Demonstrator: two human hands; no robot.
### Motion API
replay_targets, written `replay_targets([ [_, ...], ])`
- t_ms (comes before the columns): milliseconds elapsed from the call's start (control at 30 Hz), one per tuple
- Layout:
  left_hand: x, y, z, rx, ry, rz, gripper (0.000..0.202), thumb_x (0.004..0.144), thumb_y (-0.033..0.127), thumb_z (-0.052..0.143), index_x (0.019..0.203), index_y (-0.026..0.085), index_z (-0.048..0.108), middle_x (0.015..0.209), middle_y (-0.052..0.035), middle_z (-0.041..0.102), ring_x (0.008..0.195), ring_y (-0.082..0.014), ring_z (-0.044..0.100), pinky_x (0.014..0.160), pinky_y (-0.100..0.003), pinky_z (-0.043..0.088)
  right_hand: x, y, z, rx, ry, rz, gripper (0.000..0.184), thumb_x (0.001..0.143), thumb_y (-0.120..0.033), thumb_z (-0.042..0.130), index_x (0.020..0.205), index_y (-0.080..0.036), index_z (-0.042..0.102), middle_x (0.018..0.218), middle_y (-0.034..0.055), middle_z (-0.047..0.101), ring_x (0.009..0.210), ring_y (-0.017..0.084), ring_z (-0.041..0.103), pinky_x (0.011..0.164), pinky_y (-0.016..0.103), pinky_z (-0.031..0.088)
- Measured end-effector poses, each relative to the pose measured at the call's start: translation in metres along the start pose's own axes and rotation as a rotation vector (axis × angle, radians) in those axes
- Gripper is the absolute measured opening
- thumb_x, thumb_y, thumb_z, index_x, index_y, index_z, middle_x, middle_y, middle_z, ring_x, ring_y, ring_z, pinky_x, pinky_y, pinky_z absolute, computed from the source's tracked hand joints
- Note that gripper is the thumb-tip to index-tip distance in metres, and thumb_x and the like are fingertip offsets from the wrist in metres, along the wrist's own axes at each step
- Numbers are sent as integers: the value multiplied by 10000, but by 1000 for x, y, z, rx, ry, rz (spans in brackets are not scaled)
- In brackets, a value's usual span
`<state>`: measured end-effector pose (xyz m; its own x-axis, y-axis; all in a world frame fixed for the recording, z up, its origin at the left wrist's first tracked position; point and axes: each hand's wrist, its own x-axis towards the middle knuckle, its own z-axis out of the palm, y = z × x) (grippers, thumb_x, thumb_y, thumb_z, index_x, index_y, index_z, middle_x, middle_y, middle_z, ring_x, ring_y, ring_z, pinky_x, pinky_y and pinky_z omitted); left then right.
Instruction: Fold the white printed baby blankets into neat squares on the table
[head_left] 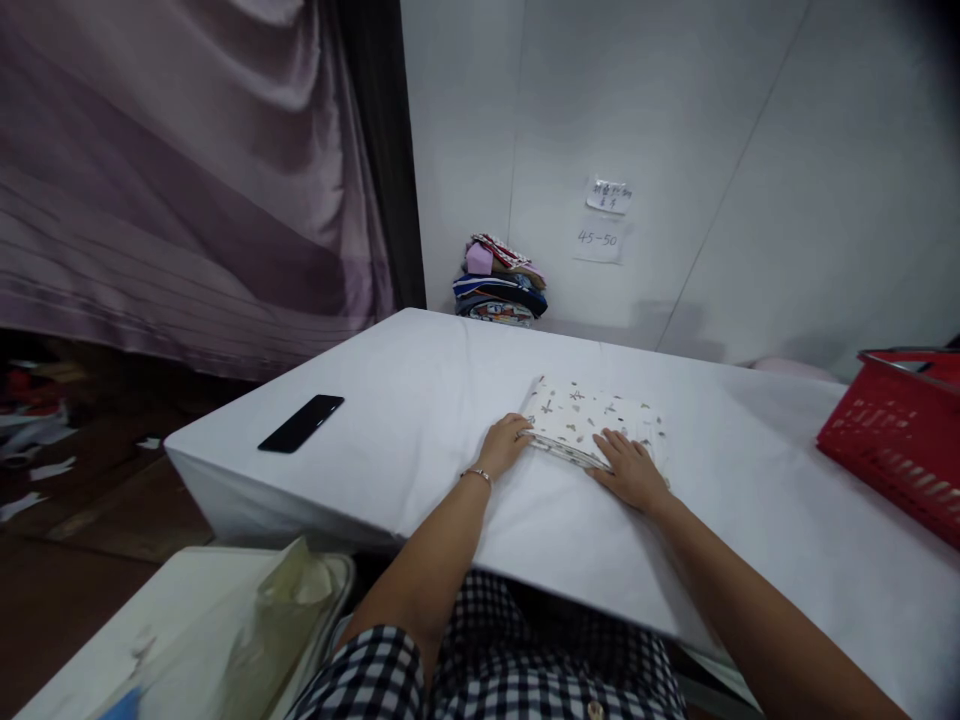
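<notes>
A folded white cloth with small printed motifs [574,408] lies flat on the white-covered table [442,400] in front of me. My left hand [505,446], with a bracelet at the wrist, is closed at the cloth's near left corner, its fingertips partly hidden against the edge. Across the near right part of the cloth rests my right hand [630,472]. Its fingers are stretched out and apart, pressing on the top layer, with the thumb by the front edge.
A black phone-like slab [301,424] lies toward the table's left side. Folded clothes [501,285] are stacked at the back by the wall. On the right stands a red plastic basket [896,430]. A pale container with a plastic bag [289,600] sits below at left.
</notes>
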<state>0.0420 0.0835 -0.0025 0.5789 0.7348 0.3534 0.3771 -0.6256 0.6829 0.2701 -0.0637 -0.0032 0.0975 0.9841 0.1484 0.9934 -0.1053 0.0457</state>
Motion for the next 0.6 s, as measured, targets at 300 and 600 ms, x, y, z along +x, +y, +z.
replay_targets([
  [300,-43,30,-3,-38,-156,51,194,789,306,585,957,231,647,999,-10,553,805,-127,557,755,-243,453,-20,40,2,26,116,-144,503,878,-467,378,1329,-250,424,1403,86,405,1294,239,348,1004,437,306],
  [600,-36,43,-7,51,-52,11,236,842,388,501,831,211,657,891,-10,601,805,-138,564,722,-240,427,-37,11,2,54,158,-69,502,868,-392,406,1331,-200,418,1397,102,410,1292,247,345,1027,467,271],
])
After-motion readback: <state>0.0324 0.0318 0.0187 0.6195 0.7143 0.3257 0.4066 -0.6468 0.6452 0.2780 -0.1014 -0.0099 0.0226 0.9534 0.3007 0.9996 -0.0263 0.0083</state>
